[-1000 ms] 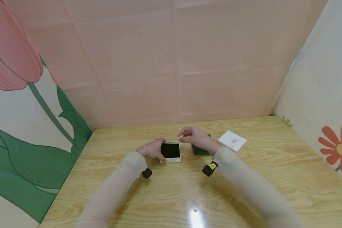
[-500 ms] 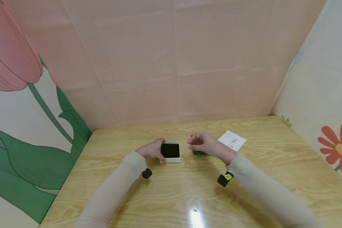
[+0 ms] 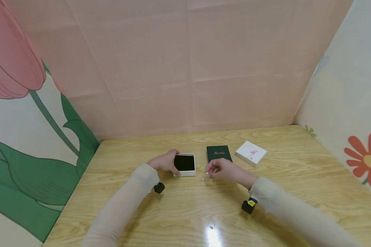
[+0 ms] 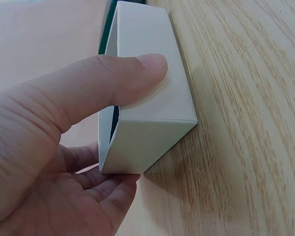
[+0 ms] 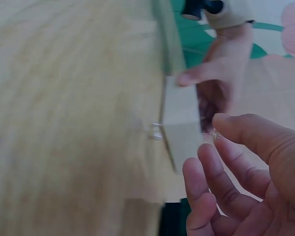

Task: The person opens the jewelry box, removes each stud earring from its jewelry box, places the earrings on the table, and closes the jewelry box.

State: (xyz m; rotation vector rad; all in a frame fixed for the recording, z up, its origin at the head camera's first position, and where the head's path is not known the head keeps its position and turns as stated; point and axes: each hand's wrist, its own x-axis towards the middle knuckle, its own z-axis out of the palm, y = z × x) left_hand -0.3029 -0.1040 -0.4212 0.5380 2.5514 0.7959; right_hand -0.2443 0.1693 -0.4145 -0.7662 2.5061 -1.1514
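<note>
My left hand grips the white open box at its left end, thumb on the near wall and fingers round the far side. Black lining shows inside the box. In the right wrist view, my right hand pinches a tiny shiny piece, apparently an earring, between thumb and index finger; its other fingers are loosely bent. The head view has this hand low over the table, just right of a small shiny earring that lies in front of the box.
Behind my right hand lies a dark green jewelry box with gold lettering. A white lid with a pink flower print is farther right. A tiny object lies near the front of the wooden table, beside a bright reflection.
My right hand has moved from beside the white box to the right, then down toward the near side, uncovering the green box. My left hand and the white box have stayed still.
</note>
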